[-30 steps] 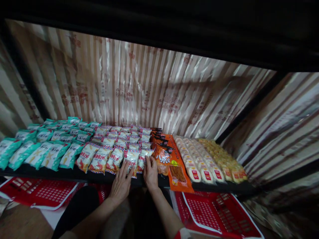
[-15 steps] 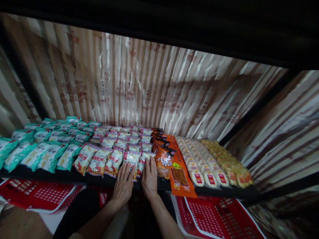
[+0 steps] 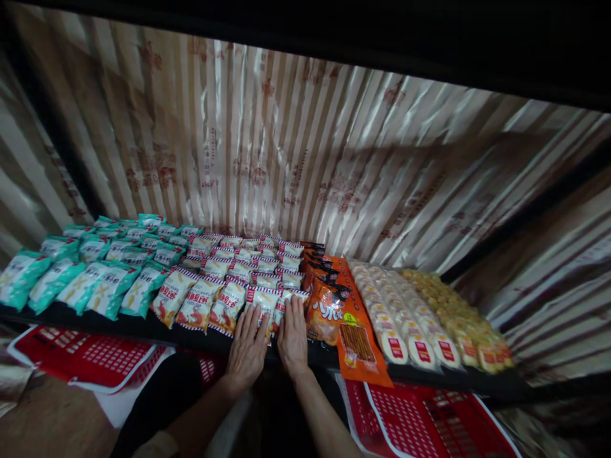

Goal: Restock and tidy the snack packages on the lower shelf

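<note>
In the head view, both hands are flat and ungripping: the left hand (image 3: 248,350) has its fingers a little spread over a striped-edge packet (image 3: 263,301), while the right hand (image 3: 293,340) keeps its fingers closer together on the neighbouring packet (image 3: 279,308). Both packets lie at the front of the black shelf (image 3: 143,331), among rows of the same kind, and the contact looks more like light pressing than lifting. Teal packets (image 3: 107,292) lie to the left; an orange bag (image 3: 375,367) to the right shows brown sticks (image 3: 356,342), and clear sleeves (image 3: 396,346) beyond it hold pale round pieces. Below are a left red basket (image 3: 93,362) and a right red basket (image 3: 405,416), their contents hard to tell
</note>
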Demonstrator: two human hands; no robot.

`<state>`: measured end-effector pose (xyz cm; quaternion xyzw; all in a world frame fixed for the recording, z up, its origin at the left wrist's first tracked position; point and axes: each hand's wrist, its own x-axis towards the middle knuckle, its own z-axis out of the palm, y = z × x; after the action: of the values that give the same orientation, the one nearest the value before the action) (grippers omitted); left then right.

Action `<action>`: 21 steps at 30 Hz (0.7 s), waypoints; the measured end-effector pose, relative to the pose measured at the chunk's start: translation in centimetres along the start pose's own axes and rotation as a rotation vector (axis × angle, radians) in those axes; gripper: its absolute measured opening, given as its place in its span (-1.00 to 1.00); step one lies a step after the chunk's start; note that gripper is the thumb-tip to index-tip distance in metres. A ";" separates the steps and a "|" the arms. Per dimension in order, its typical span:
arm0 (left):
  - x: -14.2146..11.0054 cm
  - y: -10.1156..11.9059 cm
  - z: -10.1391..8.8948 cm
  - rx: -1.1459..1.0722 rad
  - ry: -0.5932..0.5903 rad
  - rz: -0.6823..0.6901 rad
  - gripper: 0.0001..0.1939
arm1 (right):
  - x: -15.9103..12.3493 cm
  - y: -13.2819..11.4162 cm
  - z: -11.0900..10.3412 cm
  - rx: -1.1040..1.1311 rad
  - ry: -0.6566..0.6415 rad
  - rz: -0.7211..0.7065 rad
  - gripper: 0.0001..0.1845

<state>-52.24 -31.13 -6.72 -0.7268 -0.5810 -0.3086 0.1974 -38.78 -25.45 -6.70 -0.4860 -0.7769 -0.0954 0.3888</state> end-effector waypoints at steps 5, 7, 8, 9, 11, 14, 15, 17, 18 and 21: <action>0.1 0.0 0.0 -0.014 -0.015 -0.008 -0.43 | -0.1 0.2 0.3 -0.044 -0.004 -0.011 -0.32; 0.1 0.0 0.0 -0.013 -0.014 -0.013 -0.42 | -0.1 0.0 0.2 -0.059 -0.011 -0.006 -0.32; 0.1 0.1 0.0 -0.014 -0.012 -0.017 -0.41 | 0.0 -0.1 0.1 -0.063 -0.013 0.000 -0.33; 0.1 0.1 0.0 -0.016 -0.011 -0.020 -0.41 | 0.0 -0.3 0.0 -0.066 -0.016 0.007 -0.34; 0.1 0.0 -0.1 -0.022 -0.010 -0.017 -0.40 | 0.1 -0.7 -0.3 -0.073 -0.017 0.023 -0.35; 0.0 -0.1 -0.1 -0.022 -0.011 -0.004 -0.40 | 0.3 -1.3 -0.8 -0.072 -0.023 0.007 -0.36; -0.1 -0.1 -0.1 -0.024 -0.007 0.000 -0.40 | 0.4 -1.5 -0.9 -0.066 -0.027 -0.011 -0.36; -0.2 -0.2 0.1 -0.038 0.008 0.009 -0.40 | 0.4 -1.8 -1.1 -0.048 -0.036 -0.060 -0.37; -0.2 -0.2 0.2 -0.048 0.017 0.013 -0.40 | 0.4 -2.0 -1.2 -0.042 -0.039 -0.085 -0.37; -0.5 -0.3 0.6 -0.067 0.029 0.016 -0.40 | 0.5 -2.5 -1.3 -0.035 -0.048 -0.134 -0.38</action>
<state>-52.42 -31.03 -7.54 -0.7330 -0.5616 -0.3369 0.1838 -40.24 -27.08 -4.91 -0.4418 -0.8150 -0.1233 0.3542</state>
